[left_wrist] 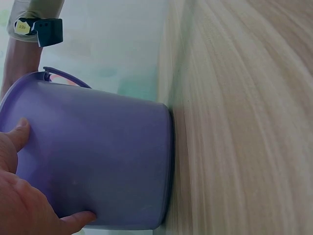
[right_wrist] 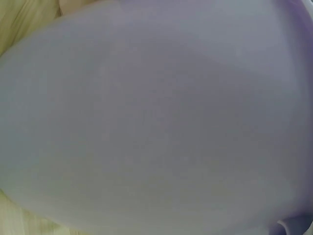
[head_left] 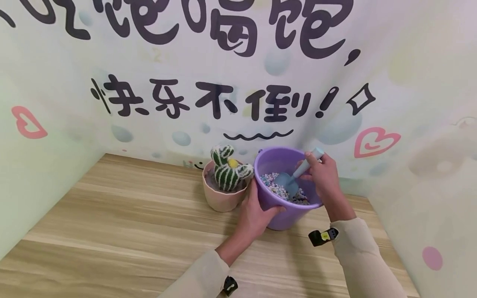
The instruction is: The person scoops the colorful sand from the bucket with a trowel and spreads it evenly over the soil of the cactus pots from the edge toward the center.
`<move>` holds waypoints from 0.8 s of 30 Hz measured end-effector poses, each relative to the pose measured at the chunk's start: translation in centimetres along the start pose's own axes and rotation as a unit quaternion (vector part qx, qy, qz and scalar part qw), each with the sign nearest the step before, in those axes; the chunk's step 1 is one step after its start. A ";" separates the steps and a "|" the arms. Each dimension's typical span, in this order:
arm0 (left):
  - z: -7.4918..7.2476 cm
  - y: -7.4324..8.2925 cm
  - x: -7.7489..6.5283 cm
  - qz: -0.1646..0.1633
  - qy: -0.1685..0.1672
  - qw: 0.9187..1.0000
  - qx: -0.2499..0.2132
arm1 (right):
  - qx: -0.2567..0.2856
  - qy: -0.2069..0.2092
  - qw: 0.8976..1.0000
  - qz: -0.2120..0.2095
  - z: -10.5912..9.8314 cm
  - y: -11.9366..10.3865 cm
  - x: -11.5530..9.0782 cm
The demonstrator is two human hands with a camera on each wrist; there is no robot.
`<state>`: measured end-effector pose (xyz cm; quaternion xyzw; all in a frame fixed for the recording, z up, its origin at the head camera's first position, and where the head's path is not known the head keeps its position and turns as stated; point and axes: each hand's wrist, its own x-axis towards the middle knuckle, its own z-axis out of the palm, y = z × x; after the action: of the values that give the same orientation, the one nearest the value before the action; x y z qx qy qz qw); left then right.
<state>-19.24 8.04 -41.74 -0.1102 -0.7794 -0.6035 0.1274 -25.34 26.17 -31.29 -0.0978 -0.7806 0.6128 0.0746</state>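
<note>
A purple bucket (head_left: 281, 219) stands upright on the wooden table, with small pastel beads (head_left: 276, 189) inside. My left hand (head_left: 255, 215) holds the bucket's near-left side; its thumb and a finger lie spread along the outer wall in the left wrist view. Over the bucket's right rim reaches my right hand (head_left: 323, 173), gripping the handle of a light blue toy shovel (head_left: 287, 182). The shovel's blade sits among the beads, its tip hidden. The bucket's outer wall (right_wrist: 156, 122) nearly fills the right wrist view, which does not show the right hand's fingers.
Left of the bucket, close to my left fingers, a knitted cactus (head_left: 226, 176) stands in a pale pink pot (head_left: 221, 203). The wooden table (head_left: 112, 223) meets a printed cloth backdrop (head_left: 167, 136) behind, with further walls at both sides.
</note>
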 end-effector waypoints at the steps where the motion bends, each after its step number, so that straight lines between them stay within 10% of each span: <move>1: 0.0 0.0 0.0 0.000 0.000 1.000 0.001 | 0.007 0.000 1.000 -0.001 0.0 0.0 0.0; 16: 0.1 0.1 -0.1 -0.013 -0.003 1.000 0.007 | 0.032 0.014 0.999 0.025 -0.2 0.1 -0.1; 24: 0.1 0.1 0.0 -0.016 -0.004 1.000 0.008 | 0.033 -0.046 0.998 0.025 -0.6 0.1 0.0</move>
<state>-19.24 8.11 -41.67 -0.0994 -0.7862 -0.5989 0.1159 -25.17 26.79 -31.29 -0.0868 -0.7600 0.6436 0.0265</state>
